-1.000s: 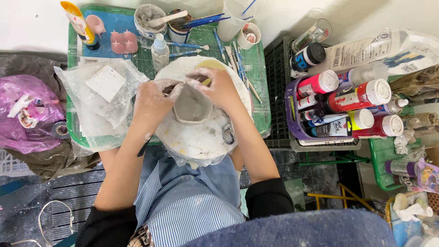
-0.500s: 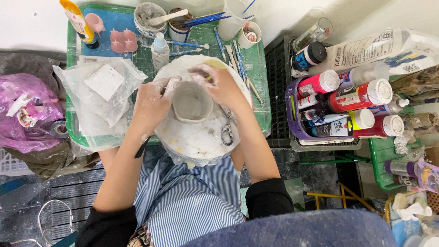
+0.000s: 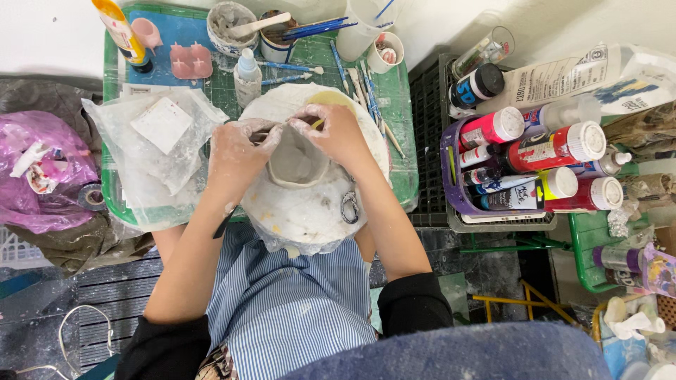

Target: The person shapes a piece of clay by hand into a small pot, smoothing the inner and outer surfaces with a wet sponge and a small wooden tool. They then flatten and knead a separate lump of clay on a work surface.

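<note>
Both hands pinch the far rim of the grey clay pot (image 3: 297, 156): my left hand (image 3: 236, 151) steadies its 9 o'clock side while my right hand (image 3: 338, 134) presses at 1 o'clock. It sits on a round white board (image 3: 310, 211), central for reach. Beyond, at 12, brushes (image 3: 310, 28) wait; paint bottles (image 3: 549, 151) stand at 3.

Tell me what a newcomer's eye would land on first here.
First, the two clay-smeared hands, left hand and right hand, cupped around a grey clay pot on a round white board at centre. Next, the red-and-white paint bottles lying in a purple basket to the right, and the crumpled plastic bags on the green mat.
</note>
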